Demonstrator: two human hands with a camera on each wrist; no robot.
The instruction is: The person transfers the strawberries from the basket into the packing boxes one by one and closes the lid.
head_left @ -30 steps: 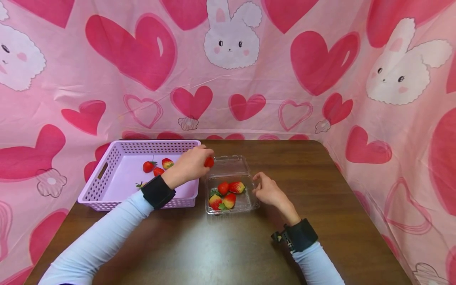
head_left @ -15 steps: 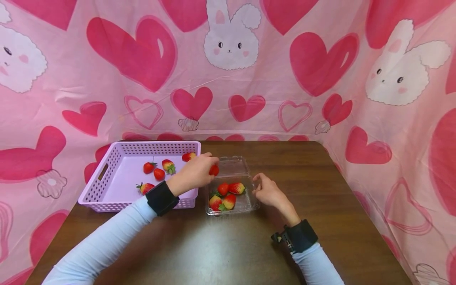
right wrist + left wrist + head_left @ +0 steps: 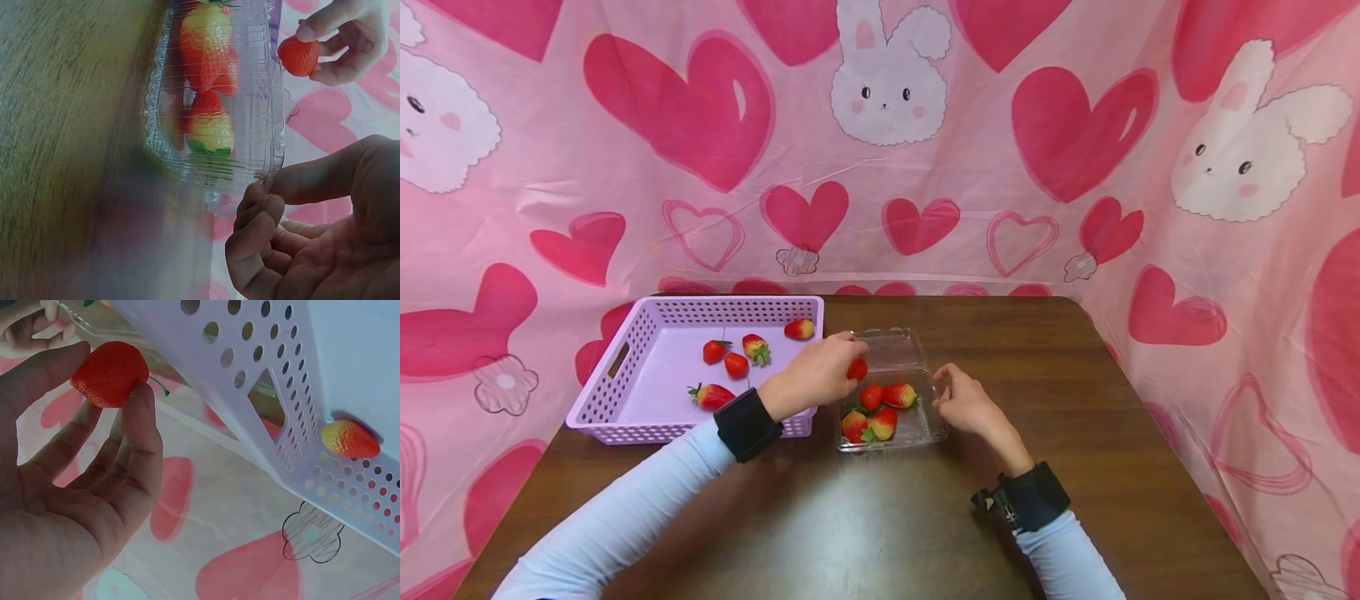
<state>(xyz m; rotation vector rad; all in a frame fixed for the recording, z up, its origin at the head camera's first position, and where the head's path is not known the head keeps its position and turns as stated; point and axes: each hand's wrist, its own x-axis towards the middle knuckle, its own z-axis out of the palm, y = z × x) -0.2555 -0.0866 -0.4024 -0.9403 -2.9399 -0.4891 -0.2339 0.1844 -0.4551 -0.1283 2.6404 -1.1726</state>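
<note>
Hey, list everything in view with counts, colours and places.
Table: one, brown, centre and foreground
Basket: one, lilac, table's left side
Container: one, clear, open, right of basket
Basket strawberries: five, red, some partly yellow, inside
Container strawberries: four visible, red, some partly yellow, inside
Held strawberry: one, red, in left hand
Backdrop: one, pink, behind table
Sleeves: two, light blue, left and right
Wristbands: two, black, at sleeve ends
Left hand: one, holding strawberry
Right hand: one, pinching container rim
</note>
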